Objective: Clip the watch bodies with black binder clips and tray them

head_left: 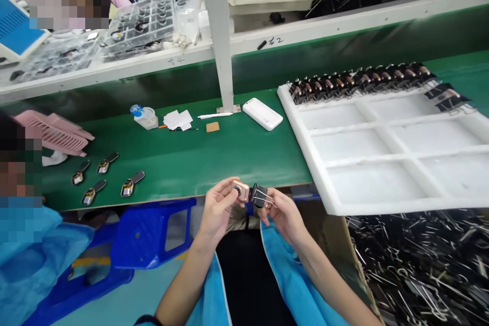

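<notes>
Evidently, the left hand's (218, 210) thumb and fingers pinch a rose-gold watch case (242, 191), while the right hand (286, 214) pinches the wire handles of a black binder clip (260, 196) just to its right. Both are held up over the lap, just off the near edge of the green bench (214, 163). The case's round, dark-ringed side faces near and left; its long axis seems to run left to right, dipping slightly nearer at the right, and the handles point right. Whether the clip bites the case cannot be told.

Farther out to the right, a row of clipped pieces (359, 81) lines the far side of the white foam tray (305, 135), with a few more at its far right, so clipping looks well advanced. The piece in hand seems part-way. Loose clips (424, 270) fill a box at near right. Far to the left lie four opened cases (128, 187), apparently unclipped; whether they belong to this work is unclear.
</notes>
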`<state>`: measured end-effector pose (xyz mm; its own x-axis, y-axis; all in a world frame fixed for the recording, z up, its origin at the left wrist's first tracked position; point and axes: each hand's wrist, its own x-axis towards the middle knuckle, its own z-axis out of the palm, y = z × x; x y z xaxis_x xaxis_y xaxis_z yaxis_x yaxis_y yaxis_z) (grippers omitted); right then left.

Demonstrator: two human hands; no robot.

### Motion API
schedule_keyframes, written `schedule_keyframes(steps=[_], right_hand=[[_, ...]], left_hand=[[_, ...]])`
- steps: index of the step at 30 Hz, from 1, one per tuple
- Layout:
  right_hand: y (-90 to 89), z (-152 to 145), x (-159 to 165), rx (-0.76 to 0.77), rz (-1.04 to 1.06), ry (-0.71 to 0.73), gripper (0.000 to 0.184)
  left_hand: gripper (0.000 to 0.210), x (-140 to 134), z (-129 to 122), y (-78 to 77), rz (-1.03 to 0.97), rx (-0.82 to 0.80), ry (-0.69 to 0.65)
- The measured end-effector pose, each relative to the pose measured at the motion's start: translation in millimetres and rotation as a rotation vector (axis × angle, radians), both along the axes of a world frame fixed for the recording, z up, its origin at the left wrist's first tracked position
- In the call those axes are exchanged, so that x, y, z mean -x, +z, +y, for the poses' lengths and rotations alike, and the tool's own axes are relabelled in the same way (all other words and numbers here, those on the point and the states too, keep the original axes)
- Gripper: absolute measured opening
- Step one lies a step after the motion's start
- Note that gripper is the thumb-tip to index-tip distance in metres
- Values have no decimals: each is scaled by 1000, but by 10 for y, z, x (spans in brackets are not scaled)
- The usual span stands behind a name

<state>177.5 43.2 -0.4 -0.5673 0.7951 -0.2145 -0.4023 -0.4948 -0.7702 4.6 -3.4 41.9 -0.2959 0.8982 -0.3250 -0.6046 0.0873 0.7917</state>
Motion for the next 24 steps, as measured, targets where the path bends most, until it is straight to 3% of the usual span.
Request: schedule_keyframes(steps=[8, 17, 24], right_hand=[[-96, -54, 134, -129, -41, 12, 47], [-119, -17, 89, -359, -255, 31, 45], [-118, -60, 173, -339, -291, 76, 56]], left_hand=[[45, 107, -74, -37, -7, 69, 97], [47, 202, -129, -42, 337, 145, 43], [48, 219, -73, -48, 440, 139, 52]])
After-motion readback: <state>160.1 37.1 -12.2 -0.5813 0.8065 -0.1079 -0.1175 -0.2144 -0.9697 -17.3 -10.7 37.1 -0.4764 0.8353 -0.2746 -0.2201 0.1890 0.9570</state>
